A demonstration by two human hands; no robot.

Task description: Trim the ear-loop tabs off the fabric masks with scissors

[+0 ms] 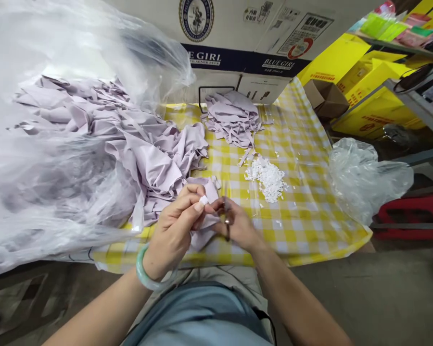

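My left hand (180,218), with a pale green bangle at the wrist, is closed, pinching a small white label (203,200) between thumb and fingers. A lilac fabric piece (202,238) hangs below and behind the fingers, its edge running up to the pinch. Close on the right, my right hand (240,223) is closed around a small dark metal tool, which looks like scissors (227,222); motion blur hides its blades. The right fingertips meet the left ones near the label. Just beyond the hands lies a loose pile of small white labels (269,178) on the table.
Lilac fabric pieces (155,158) spill from a clear plastic bag (57,182) at left. A smaller lilac heap (233,115) lies before a large carton (231,43). The table has a yellow checked cloth (306,211). Another plastic bag (368,178) and a metal rack (424,110) stand right.
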